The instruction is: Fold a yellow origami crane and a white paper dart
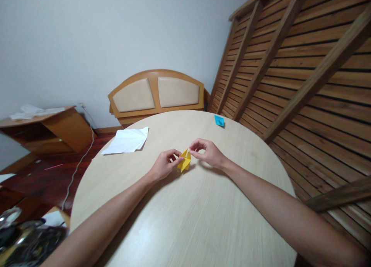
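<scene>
- The left hand (164, 165) pinches the near-left edge of a small folded yellow paper (184, 161), fingers closed on it.
- The right hand (209, 153) nips the paper's upper tip between thumb and forefinger.
- The paper sits between both hands, low over the round table (185, 220).
- Beyond the left fingers lies a white sheet (127, 141).
- Beyond the right fingers, well apart, lies a blue folded piece (219, 120).

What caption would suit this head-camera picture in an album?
Both hands, left hand and right hand, pinch a folded yellow paper over a round wooden table, white paper and blue piece beyond.
</scene>
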Demonstrator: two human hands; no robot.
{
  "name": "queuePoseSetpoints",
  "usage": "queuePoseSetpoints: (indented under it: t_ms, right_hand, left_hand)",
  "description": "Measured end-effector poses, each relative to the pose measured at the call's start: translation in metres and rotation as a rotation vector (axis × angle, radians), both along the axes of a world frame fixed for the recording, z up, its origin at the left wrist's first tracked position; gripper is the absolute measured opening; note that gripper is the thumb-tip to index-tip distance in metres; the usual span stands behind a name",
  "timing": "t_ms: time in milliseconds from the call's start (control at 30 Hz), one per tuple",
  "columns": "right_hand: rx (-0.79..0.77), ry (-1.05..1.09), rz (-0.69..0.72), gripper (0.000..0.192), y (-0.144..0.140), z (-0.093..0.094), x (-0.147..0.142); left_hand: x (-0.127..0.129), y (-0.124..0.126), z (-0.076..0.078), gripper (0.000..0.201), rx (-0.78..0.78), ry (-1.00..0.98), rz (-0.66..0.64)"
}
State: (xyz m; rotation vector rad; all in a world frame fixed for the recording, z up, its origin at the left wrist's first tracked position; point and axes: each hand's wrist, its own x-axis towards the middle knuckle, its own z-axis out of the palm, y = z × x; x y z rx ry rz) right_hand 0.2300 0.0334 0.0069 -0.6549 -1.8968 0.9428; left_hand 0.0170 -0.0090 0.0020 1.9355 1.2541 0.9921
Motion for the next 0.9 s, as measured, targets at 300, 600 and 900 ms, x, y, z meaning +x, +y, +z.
queuePoseSetpoints:
  t_ms: [300,600,900]
  right_hand:
    - [0.067,-0.038,-0.072,0.009,-0.005,0.002,-0.005]
    - [0.149,-0.029,-0.131,0.009,-0.011,0.005,-0.009]
    - [0.183,-0.076,-0.110,0.008,-0.011,0.003,-0.008]
  left_hand:
    - [0.000,0.001,0.000,0.023,0.008,0.002,0.000]
    - [-0.001,0.003,-0.001,0.028,-0.008,-0.033,-0.012]
    - [0.001,0.001,0.002,0.026,-0.024,-0.053,-0.035]
